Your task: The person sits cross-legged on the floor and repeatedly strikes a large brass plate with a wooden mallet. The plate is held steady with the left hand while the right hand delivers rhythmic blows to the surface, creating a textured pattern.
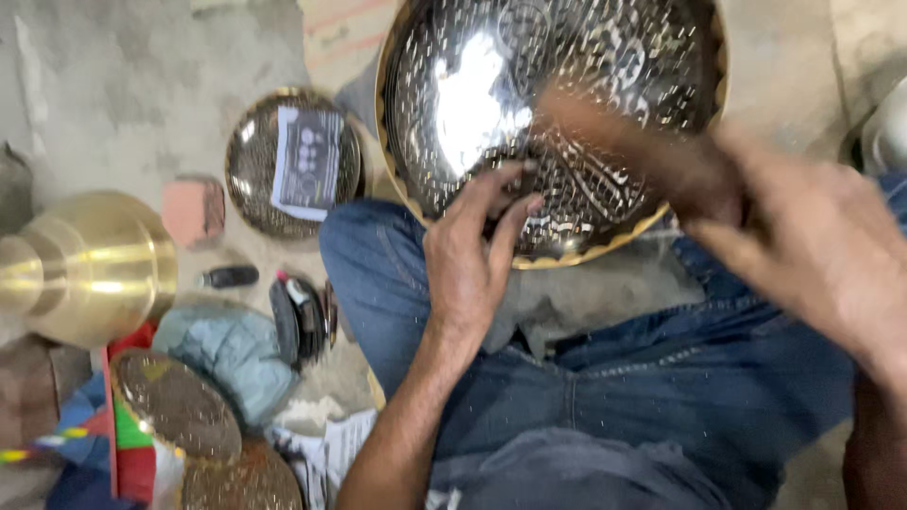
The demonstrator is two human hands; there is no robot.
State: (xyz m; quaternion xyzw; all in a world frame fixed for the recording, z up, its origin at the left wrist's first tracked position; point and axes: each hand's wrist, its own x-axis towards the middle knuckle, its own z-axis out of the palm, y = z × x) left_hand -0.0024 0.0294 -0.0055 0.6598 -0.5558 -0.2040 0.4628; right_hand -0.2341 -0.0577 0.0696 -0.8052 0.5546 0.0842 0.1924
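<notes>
Head view: white-and-black paper label (307, 161) lies on small round dish (250, 179).

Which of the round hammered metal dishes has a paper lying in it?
The smaller dish on the floor, upper left; the big bowl on the lap under the left hand holds none.

Rough grey concrete floor (113, 85), strewn with metalware.

Near the upper middle, a small hammered dish (253, 165) with a printed paper (309, 156) inside; just left of it a reddish brick piece (193, 210). At the left edge a polished brass vessel (94, 266). Lower down, a black marker (228, 277), a bluish cloth bundle (227, 354), two dull round plates (179, 406), scattered papers (326, 449).
</notes>
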